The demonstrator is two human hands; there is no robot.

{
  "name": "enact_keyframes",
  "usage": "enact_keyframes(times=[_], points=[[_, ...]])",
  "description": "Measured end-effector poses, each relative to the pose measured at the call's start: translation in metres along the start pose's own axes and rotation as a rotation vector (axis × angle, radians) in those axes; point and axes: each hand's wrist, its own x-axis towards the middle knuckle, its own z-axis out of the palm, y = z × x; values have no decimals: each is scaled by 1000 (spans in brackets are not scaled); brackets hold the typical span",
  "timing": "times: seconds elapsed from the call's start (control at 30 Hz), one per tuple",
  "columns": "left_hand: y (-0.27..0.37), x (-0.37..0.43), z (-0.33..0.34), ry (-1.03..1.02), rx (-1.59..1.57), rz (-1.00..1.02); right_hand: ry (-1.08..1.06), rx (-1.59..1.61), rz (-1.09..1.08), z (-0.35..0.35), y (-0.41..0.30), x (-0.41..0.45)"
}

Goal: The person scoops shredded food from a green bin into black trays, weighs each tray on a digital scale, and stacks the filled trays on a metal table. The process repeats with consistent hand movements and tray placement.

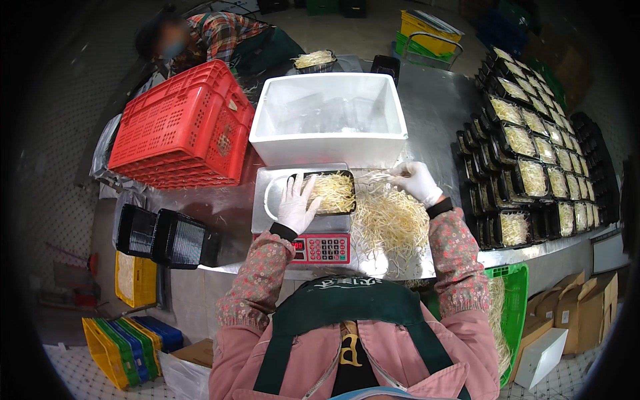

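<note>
A black plastic tray (354, 192) heaped with bean sprouts (336, 192) sits on the metal pan of a red-fronted digital scale (325, 248). My left hand (297, 202), in a white glove, rests with spread fingers over the tray's left end, touching the sprouts. To the right, my gloved right hand (415, 181) pinches a few bean sprouts (372, 176) that stretch toward the tray's upper right corner. Below that hand, a loose pile of bean sprouts (390, 225) lies on the steel table (425, 100) beside the scale. The thumb and fingertips of the right hand are partly hidden.
A white foam box (327, 150) stands behind the scale, with red crates (185, 120) to its left. Black trays (177, 237) overhang the table's left front edge. Stacked sprout-filled trays (532, 177) crowd the right side. Another person (235, 40) bends over at the far left.
</note>
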Motion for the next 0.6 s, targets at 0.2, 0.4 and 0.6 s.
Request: enact_keyframes(times=[0.2,0.4,0.6], points=[[-44,-1,-37,218,-563,-65,-41,-672,13,-10,94,-13],[-129,-28,-73,329,-569,-279,170,-867,-319,-1,34,-15],[-74,-12,-20,225,-680,-246,62,-681,-599,118,-44,6]])
